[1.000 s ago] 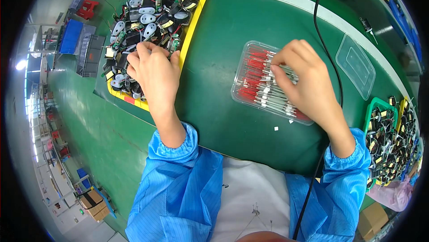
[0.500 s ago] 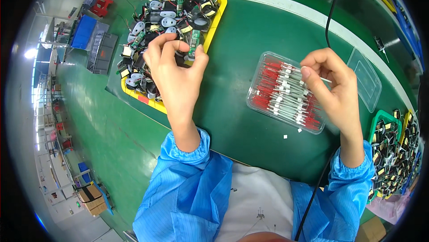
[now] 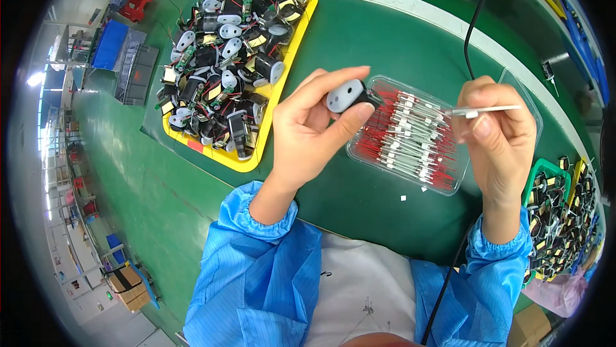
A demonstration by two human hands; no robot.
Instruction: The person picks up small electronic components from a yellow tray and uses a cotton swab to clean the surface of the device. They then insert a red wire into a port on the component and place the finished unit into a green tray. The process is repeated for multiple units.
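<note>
Motor part (image 3: 350,95) sits pinched in my left hand (image 3: 314,132), white face toward me, above the clear tray (image 3: 410,138); my right hand (image 3: 497,132) pinches a wire lead (image 3: 487,111) beside it, ready to meet.

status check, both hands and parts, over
Left hand lifted, fingers pinching small black part with white end cap. Right hand holding thin white lead over clear tray of red-tipped leads. Nothing between the hands.

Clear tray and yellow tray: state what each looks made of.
Clear tray: thin transparent plastic, glossy; the red-and-white parts and the green mat show through its walls. Yellow tray: opaque plastic, probably moulded; uniform colour, smooth rounded rim with a slight sheen.
</note>
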